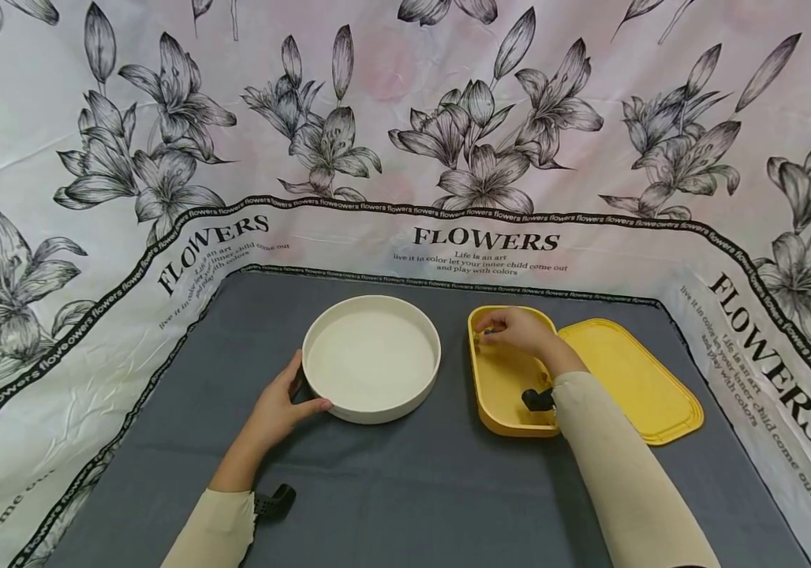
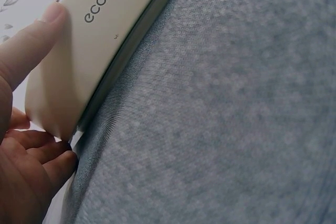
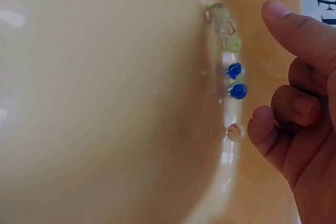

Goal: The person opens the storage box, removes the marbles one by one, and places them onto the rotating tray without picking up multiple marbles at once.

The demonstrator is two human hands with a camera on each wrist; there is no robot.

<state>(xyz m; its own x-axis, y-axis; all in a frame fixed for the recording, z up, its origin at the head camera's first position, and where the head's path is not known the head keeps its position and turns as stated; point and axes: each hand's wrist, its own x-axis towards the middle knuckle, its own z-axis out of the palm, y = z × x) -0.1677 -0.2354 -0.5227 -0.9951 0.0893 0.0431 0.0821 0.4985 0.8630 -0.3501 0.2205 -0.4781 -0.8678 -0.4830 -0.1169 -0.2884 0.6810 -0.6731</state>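
Note:
A shallow round white dish [image 1: 371,359] stands left of centre on the grey cloth. My left hand [image 1: 274,414] holds its near left side, thumb along the wall and fingers at the bottom edge; the left wrist view shows "ecoco" on that wall [image 2: 100,30]. My right hand [image 1: 522,331] reaches into a yellow rectangular box [image 1: 508,386], near its far left corner. Several glass marbles [image 3: 237,90], some blue and some pale, lie along the box's inner edge. In the right wrist view the fingers are loosely curled beside the marbles, with none visible between them.
To the right of the box lies a flat yellow lid [image 1: 636,386], its edge close to the box wall. Grey cloth [image 1: 391,489] covers the table. A white flower-printed sheet [image 1: 349,229] rises behind it and along both sides.

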